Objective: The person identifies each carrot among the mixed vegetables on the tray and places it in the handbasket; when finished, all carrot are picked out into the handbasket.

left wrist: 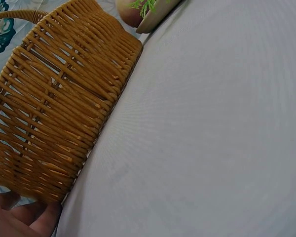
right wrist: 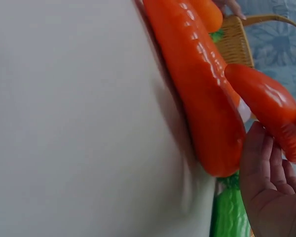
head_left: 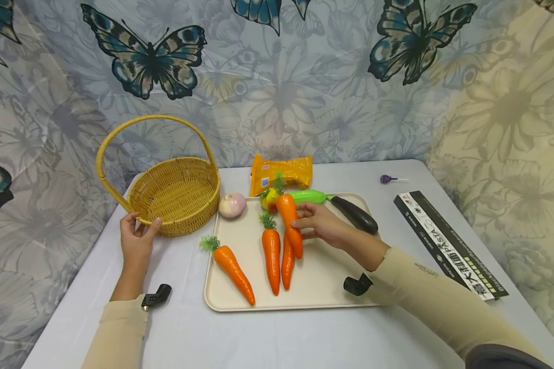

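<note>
Left: round yellow woven basket [head_left: 180,223] on white surface [head_left: 180,338]; left hand [head_left: 136,246] clamped on near rim; light, steady hold should keep basket from tipping. Right: glossy orange carrot with green leafy top [head_left: 286,207] over cream rectangular tray [head_left: 328,282], clamped between thumb and fingers of right hand [head_left: 323,225]; skin likely slick, so firm mid-body pinch, lifting clear of second orange carrot [head_left: 287,266] beneath.

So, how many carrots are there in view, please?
4: one carrot in the right hand, one partly hidden behind it, one just left of that, one farther left on the tray.
</note>
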`<action>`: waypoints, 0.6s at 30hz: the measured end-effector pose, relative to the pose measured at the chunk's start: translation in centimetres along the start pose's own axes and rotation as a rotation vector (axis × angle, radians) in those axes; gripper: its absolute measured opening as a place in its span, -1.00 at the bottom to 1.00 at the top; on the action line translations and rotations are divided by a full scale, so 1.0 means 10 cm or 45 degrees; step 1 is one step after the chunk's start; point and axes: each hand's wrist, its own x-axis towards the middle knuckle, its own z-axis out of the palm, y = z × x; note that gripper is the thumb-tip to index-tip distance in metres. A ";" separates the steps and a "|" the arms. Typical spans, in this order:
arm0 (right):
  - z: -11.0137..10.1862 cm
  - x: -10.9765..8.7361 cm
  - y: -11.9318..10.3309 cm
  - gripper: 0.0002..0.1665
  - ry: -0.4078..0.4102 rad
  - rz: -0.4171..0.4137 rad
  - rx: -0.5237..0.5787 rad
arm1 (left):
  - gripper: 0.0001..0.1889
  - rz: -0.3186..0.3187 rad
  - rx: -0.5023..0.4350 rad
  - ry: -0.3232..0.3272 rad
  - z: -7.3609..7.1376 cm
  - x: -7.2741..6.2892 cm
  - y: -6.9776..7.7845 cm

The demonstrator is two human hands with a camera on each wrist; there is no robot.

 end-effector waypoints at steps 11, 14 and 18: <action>0.21 0.20 -0.11 -0.31 -0.014 0.021 0.006 | -0.32 -0.019 0.052 0.005 0.01 -0.04 0.04; 0.27 0.23 -0.16 -0.32 -0.021 0.020 0.000 | -0.33 -0.018 0.073 0.011 0.01 -0.05 0.04; 0.34 0.28 -0.22 -0.34 -0.026 0.027 -0.005 | -0.32 -0.018 0.076 0.011 0.00 -0.04 0.03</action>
